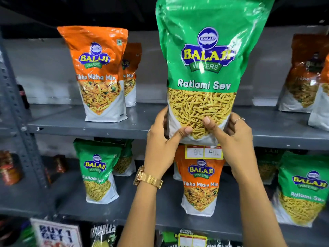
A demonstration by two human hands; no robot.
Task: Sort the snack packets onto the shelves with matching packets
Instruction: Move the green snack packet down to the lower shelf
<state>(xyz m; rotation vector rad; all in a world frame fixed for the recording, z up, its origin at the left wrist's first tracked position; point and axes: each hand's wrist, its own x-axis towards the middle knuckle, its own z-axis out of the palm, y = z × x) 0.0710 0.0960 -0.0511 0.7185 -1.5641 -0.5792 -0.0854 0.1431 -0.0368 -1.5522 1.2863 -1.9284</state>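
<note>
A big green Ratlami Sev packet [204, 65] is held upright close to the camera, at the front edge of the upper shelf [89, 125]. My left hand [163, 139] and my right hand [236, 139] both grip its bottom, thumbs on the front. On the upper shelf stand orange Tikha Mitha Mix packets at the left [99, 73] and at the far right [300, 77]. The lower shelf [160, 218] carries green Ratlami Sev packets at the left [98, 172] and right [302, 189], plus one orange Tikha Mitha Mix packet [200, 182] in the middle, partly behind my hands.
A yellow price tag [203, 152] hangs on the upper shelf's edge. A slotted grey upright [19, 122] frames the left side, with bottles and jars beyond it. A "Buy 1 Get 1" sign [57, 232] and dark packets [103, 234] sit below the lower shelf.
</note>
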